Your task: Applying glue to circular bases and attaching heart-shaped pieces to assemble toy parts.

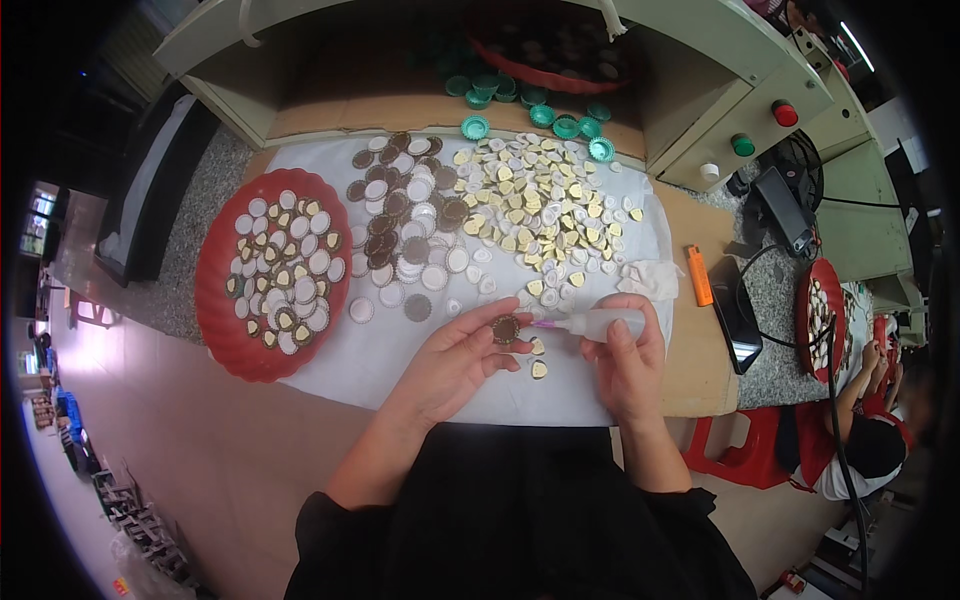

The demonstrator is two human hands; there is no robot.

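My left hand (pixel 458 362) pinches a small dark brown round disc with a scalloped rim (pixel 507 328) between its fingers. Closed around a translucent white squeeze bottle (pixel 596 323) is my right hand (pixel 632 368). The bottle lies nearly level, and its thin pinkish-purple tip is at the disc's right edge; I cannot tell whether they touch. Below that tip, two small gold heart-like pieces (pixel 539 371) rest on the white sheet (pixel 455 395). Beyond my hands spread a pile of brown and white scalloped discs (pixel 410 215) and a heap of gold and white pieces (pixel 550 205).
A red scalloped tray (pixel 222 320) of discs with gold pieces stands left. Several green cups (pixel 541 117) sit at the back. To the right lie an orange lighter (pixel 699 276) and a black phone-like device (pixel 737 325). Another person (pixel 850 440) works at far right.
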